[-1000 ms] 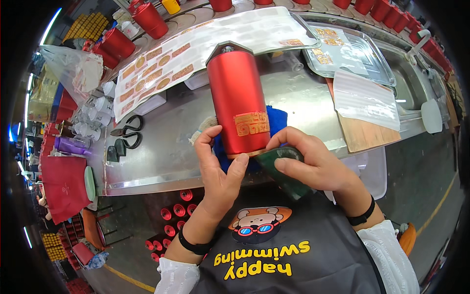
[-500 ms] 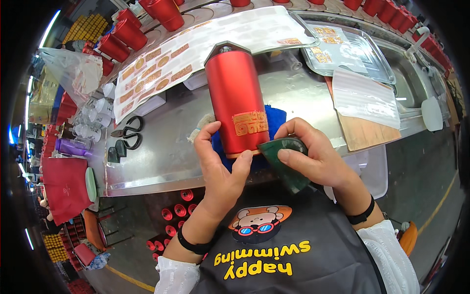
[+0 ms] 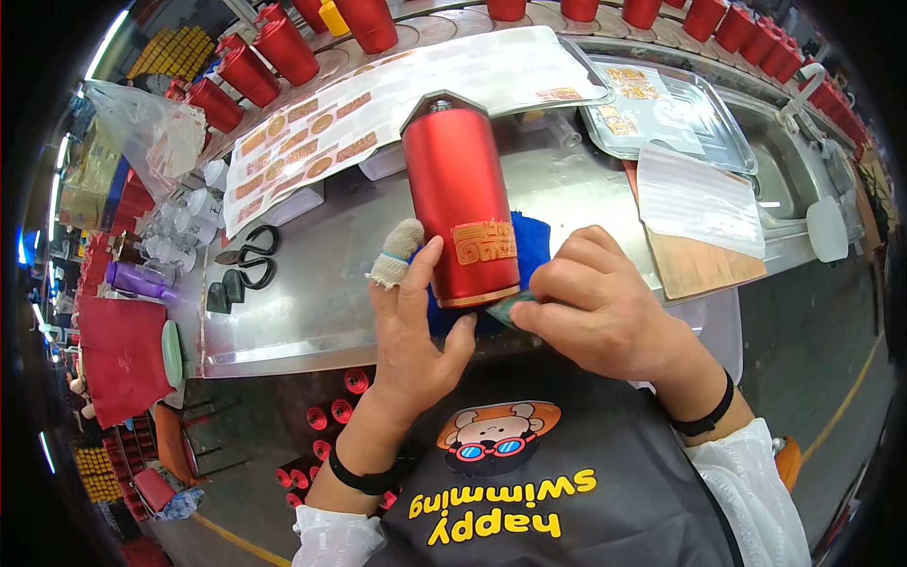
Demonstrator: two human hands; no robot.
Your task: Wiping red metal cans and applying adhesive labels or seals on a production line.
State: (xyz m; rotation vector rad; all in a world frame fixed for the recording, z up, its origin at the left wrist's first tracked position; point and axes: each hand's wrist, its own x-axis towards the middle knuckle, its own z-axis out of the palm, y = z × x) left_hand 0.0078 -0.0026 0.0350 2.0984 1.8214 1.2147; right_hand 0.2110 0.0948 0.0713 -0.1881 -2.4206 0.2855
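A glossy red cylindrical bottle lies leaning over the bench in front of me, a dark angular piece at its far end. Near its gold-rimmed close end sits a gold patterned decal. My left hand is open along the bottle's left side, one fingertip against it and the thumb off the rim. A pale cloth finger cover with a blue band wraps another finger. My right hand pinches a dark green flat pad at the bottle's lower right edge. Blue cloth shows behind the bottle.
A white decal sheet spans the far bench. Black-handled scissors and small dark green pieces lie left. At right are a tray, a wooden board and a sink. Red bottles line the back.
My left thumb has come off the bottle's rim, and its covered finger now shows. My right hand has closed and turned, leaving only the green pad's tip in sight at the bottle's edge.
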